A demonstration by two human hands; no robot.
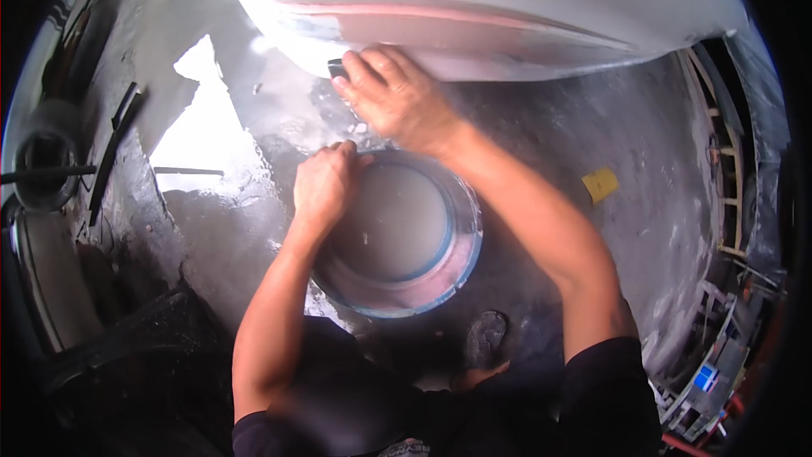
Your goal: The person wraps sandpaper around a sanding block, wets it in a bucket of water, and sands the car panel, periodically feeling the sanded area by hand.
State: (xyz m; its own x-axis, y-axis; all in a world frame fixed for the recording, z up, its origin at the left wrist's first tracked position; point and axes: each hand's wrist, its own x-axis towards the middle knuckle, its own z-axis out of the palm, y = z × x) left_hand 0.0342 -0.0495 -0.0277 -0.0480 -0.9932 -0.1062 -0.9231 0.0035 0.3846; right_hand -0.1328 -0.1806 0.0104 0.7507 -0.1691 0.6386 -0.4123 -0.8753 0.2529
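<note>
My right hand (397, 93) presses against the lower edge of a white and pinkish car body panel (406, 34). Its fingers are closed over a piece of black sandpaper (336, 68), of which only one end shows. My left hand (326, 182) grips the upper left rim of a round basin (463, 267), fingers curled over the edge. Cloudy, milky water (393, 220) fills much of the basin, which stands on the floor below the panel. Whether the left fingers also hold something small cannot be made out.
On the wet grey floor lies a yellow piece (600, 185) at right. A long black strip (114, 152) and a tyre (48, 156) are at left. Metal racks with clutter (710, 372) line the right side. My shoe (486, 337) is below the basin.
</note>
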